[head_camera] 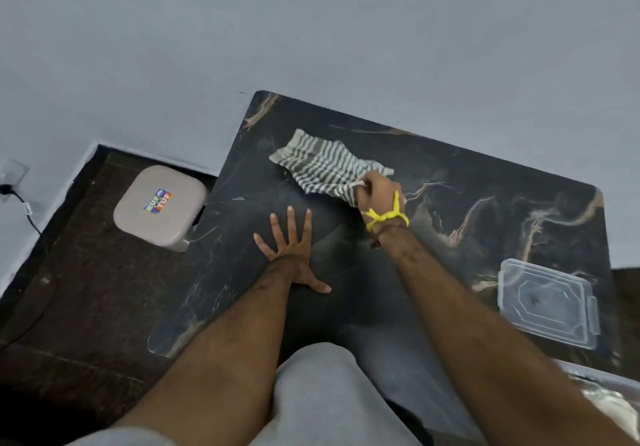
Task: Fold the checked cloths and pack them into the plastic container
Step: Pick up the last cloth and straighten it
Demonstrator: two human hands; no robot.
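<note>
Black stone with pale swirls, that is the top of the table [450,175] I see in front of me. A checked cloth [322,165] in grey and white lies on the far part of it, spread out but a bit crumpled. My right hand [379,191] grips the near right corner of the cloth, with the fingers curled round the edge. A yellow string [386,217] is tied around that wrist.

My left hand [292,251] lies flat on the table with the fingers spread wide. It holds nothing. It is near the cloth but does not touch it.

On the right side of the table, well apart from the cloth, sits a see-through plastic lid [549,301]. It lies flat. At the bottom right corner I can see a bit of a clear plastic container [609,393], just beside the table's near edge. I cannot tell what is inside it.

On the dark floor [79,289] to the left of the table stands a small beige stool [161,204] with a bright sticker on its seat. A black cable [26,211] hangs from a plug on the grey wall [311,29]. My grey trouser leg [325,400] shows between my two arms.
</note>
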